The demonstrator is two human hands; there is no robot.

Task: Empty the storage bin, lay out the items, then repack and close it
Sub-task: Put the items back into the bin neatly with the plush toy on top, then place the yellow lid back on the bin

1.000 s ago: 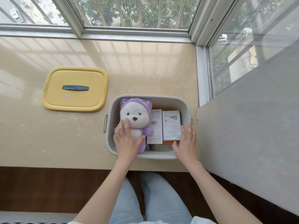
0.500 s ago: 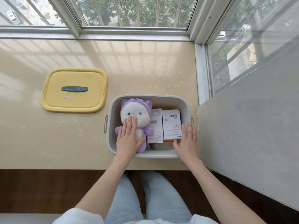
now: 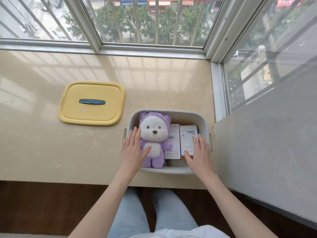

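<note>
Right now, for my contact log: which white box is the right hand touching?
The box by the bin's right wall; the other sits beside the plush.

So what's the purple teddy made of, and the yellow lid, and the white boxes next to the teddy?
The teddy looks like soft plush fabric: its purple suit and white face are fuzzy. The yellow lid seems to be hard plastic, smooth with a dull sheen and moulded, rounded edges. The white boxes look like thin printed cardboard: flat, sharp-edged, with barcodes.
</note>
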